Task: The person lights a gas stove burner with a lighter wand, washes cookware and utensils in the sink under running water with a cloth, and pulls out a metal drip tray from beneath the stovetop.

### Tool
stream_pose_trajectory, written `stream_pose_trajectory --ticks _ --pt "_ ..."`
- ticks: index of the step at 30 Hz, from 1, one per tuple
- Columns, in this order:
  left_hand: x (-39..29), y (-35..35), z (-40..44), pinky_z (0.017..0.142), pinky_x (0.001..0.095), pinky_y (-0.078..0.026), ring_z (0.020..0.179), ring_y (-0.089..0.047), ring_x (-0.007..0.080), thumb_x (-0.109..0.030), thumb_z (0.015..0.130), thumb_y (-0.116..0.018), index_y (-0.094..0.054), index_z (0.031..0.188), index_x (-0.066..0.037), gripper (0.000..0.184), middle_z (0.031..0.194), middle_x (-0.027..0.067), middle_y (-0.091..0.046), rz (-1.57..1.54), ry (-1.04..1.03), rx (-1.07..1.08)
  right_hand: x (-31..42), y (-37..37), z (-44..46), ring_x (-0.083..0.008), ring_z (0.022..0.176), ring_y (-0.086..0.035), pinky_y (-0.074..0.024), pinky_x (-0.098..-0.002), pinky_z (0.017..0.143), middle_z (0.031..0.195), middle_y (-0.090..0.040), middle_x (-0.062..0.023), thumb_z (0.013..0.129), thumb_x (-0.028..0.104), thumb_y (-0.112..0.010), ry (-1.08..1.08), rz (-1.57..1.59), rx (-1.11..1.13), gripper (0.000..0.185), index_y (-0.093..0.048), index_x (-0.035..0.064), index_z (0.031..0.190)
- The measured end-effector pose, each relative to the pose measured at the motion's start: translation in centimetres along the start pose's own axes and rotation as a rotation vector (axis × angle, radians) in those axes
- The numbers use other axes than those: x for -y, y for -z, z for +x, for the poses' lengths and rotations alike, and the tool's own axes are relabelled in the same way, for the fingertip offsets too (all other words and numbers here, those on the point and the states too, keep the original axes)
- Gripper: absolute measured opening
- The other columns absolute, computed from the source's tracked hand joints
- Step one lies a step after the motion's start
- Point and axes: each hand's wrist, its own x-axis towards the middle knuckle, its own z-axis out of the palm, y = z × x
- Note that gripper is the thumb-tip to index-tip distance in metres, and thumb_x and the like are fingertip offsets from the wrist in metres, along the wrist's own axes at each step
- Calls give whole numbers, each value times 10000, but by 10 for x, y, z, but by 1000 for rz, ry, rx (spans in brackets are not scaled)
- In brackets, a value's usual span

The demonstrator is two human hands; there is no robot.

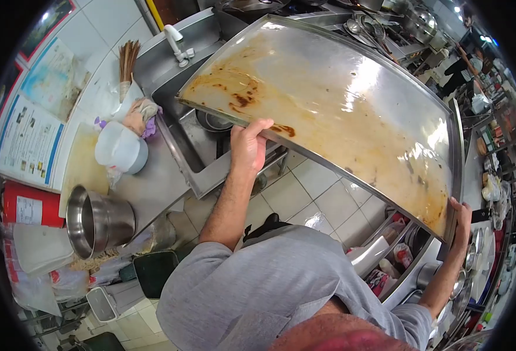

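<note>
A large, shallow metal tray (328, 99) spans the space in front of me, smeared with yellowish grease and dark brown burnt spots. My left hand (249, 146) grips its near rim, thumb on top and fingers underneath. At the right corner, my right hand (460, 219) is wrapped round the edge. The tray's left end hangs over the steel sink (179, 137), where a round metal pan (214, 121) shows partly beneath it. Fingers under the tray are mostly hidden.
A white faucet (179, 47) rises behind the sink. Left on the counter are a white plastic tub (120, 147), crumpled cloths (141, 117), a twig brush (127, 64) and a steel pot (100, 221). A dark bin (155, 274) stands below. Another person (468, 67) is far right.
</note>
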Motion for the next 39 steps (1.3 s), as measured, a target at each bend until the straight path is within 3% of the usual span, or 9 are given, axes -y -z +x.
stream_pose_trajectory --ticks 3,14,16,17,23,27,30,32,39 --pt "-20 14 -39 802 300 -426 902 -524 151 56 668 -562 -510 977 18 316 959 61 -536 9 -43 -18 -25 -10 -20 -145 660 -551 -427 -266 631 783 -601 -76 703 219 -668 2 229 137 348 -582 -59 893" --pt "-41 78 -169 781 310 -427 882 -512 146 34 669 -574 -501 981 2 322 935 46 -522 44 -75 -116 -66 7 -109 -138 575 -529 -409 -267 546 710 -579 -63 692 185 -652 56 184 184 279 -576 -36 844" --pt "-39 93 -190 780 309 -426 883 -511 150 24 668 -583 -482 1009 4 357 951 45 -509 20 30 -121 -81 10 -119 -141 573 -531 -409 -270 542 708 -579 -66 690 183 -653 65 166 200 278 -576 -37 841" --pt "-36 99 -200 759 298 -436 777 -550 144 26 676 -582 -556 844 -26 178 801 26 -562 9 36 -160 -88 11 -126 -143 570 -533 -409 -272 539 705 -580 -70 689 182 -653 69 146 214 277 -576 -39 837" --pt "-26 124 -245 647 294 -429 663 -518 118 29 653 -597 -543 661 -58 102 646 0 -524 16 134 -222 -129 13 -165 -136 574 -528 -409 -266 551 697 -591 -58 686 141 -651 51 149 188 238 -601 -48 823" --pt "-7 157 -264 628 296 -427 659 -520 122 26 646 -606 -543 659 -60 107 663 5 -529 13 189 -229 -134 17 -190 -144 624 -542 -415 -271 605 714 -602 -66 674 155 -659 15 83 201 264 -609 -44 840" --pt "-1 159 -274 681 319 -458 679 -555 158 37 670 -585 -573 712 -47 94 700 35 -563 -19 212 -207 -153 19 -192 -149 657 -552 -421 -284 652 703 -610 -66 653 196 -677 -27 -12 173 293 -625 -22 842" --pt "4 161 -284 608 292 -419 629 -517 127 22 650 -611 -551 638 -59 101 644 10 -529 2 234 -233 -168 20 -188 -151 671 -556 -421 -284 669 685 -611 -66 647 224 -680 30 -69 147 301 -633 -14 826" --pt "23 168 -297 593 284 -411 636 -523 128 12 657 -616 -558 625 -69 104 651 19 -544 -20 292 -244 -175 28 -191 -147 586 -539 -421 -278 586 686 -598 -66 671 126 -662 -23 85 200 232 -609 -49 813"
